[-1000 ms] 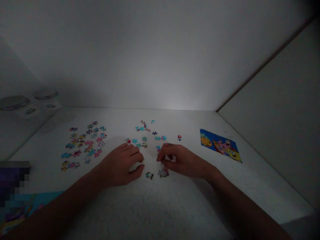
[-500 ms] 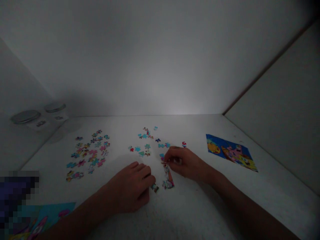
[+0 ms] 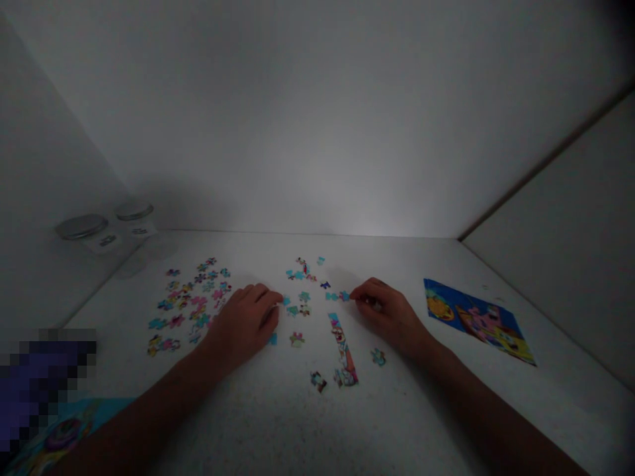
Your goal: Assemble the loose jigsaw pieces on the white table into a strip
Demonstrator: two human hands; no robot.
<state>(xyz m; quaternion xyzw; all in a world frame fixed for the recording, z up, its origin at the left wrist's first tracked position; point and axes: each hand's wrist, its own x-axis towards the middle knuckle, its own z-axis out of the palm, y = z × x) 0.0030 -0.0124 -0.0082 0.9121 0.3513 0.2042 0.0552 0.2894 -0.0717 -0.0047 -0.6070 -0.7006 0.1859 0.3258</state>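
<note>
A narrow strip of joined jigsaw pieces [image 3: 344, 350] lies on the white table between my hands. My right hand [image 3: 391, 314] is closed in a pinch at the right end of a light blue jigsaw pair [image 3: 338, 296], just beyond the strip. On the other side, my left hand [image 3: 245, 320] has curled fingers, their tips on a light blue jigsaw piece [image 3: 286, 301]. Loose pieces lie close by: a green one [image 3: 297, 339], a dark-edged one [image 3: 318, 381] and another [image 3: 378, 357] below my right wrist. My left palm partly covers a blue piece [image 3: 272, 339].
Many loose pieces [image 3: 183, 301] spread over the table's left side. A small cluster [image 3: 301, 272] sits farther back. At right lies a cartoon picture card [image 3: 476, 317]; another card [image 3: 74, 430] is under my left forearm. Two lidded jars [image 3: 82, 227] stand at the back left.
My right hand has left the strip's upper end and moved up to the blue pair. My left hand has shifted up and left, uncovering the green piece. The view has turned slightly left.
</note>
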